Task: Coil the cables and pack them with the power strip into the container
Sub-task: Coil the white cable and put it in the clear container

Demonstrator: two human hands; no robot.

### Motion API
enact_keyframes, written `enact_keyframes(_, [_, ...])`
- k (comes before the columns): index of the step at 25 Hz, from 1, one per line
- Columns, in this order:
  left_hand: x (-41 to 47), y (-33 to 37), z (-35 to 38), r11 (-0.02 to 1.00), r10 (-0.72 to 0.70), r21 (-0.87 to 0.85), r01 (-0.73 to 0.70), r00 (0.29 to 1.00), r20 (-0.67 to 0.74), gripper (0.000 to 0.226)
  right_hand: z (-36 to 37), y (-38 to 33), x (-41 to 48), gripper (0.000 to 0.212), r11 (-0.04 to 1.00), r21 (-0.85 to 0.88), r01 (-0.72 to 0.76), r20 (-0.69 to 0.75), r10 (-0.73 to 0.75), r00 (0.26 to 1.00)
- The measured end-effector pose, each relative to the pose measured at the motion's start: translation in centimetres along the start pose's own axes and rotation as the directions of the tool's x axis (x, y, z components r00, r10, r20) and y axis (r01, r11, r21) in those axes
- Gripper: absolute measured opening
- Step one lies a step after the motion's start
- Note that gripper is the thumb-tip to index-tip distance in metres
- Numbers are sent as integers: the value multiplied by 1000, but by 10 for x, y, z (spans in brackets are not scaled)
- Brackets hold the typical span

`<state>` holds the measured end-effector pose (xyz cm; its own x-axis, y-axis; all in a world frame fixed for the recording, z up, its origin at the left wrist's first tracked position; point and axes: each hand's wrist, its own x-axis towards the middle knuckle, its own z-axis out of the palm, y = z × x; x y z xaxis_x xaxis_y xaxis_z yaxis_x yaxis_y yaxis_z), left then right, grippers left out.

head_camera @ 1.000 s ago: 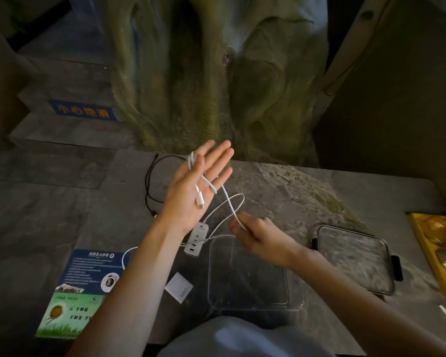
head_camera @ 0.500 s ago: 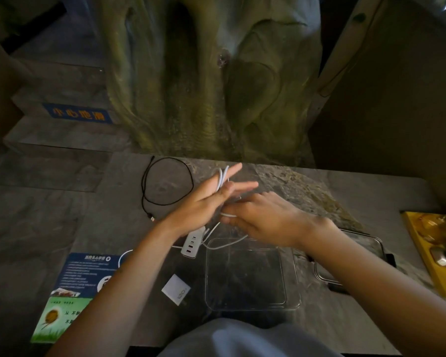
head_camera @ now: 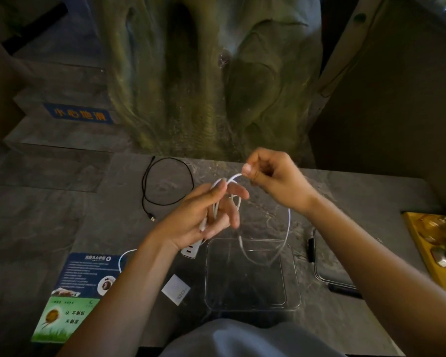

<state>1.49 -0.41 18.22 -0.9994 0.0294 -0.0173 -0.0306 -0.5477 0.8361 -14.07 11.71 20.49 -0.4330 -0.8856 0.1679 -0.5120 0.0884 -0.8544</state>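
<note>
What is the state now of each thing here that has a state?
White cable: partly wound round the left hand, the rest hanging in a loop above the container.
Right hand: pinches the white cable.
Black cable: lying loose on the table, not coiled.
Power strip: on the table, outside the container.
Container: open, nothing packed in it yet.
Lid: off, lying to the right of the container.

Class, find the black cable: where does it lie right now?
In the head view the black cable lies looped on the stone table, left of and beyond the left hand, untouched.
</note>
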Motion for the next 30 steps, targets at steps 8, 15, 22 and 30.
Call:
enact_keyframes(8, [22,2,-10,909,376,-45,-414,862,-339,40,59,36,-38,24,941,56,-334,222,314,923])
enact_keyframes(15, [20,-9,-35,652,263,757,22,931,-254,41,42,11,-42,16,930,-367,7,376,142,916])
enact_keyframes(22, [10,-5,-21,772,-146,616,160,987,-73,38,-7,-14,-18,13,836,-519,178,303,-15,953])
enact_keyframes(30, [6,-5,-4,993,12,117,-10,1000,-20,36,-10,-2,-5,14,965,-241,103,136,-71,988])
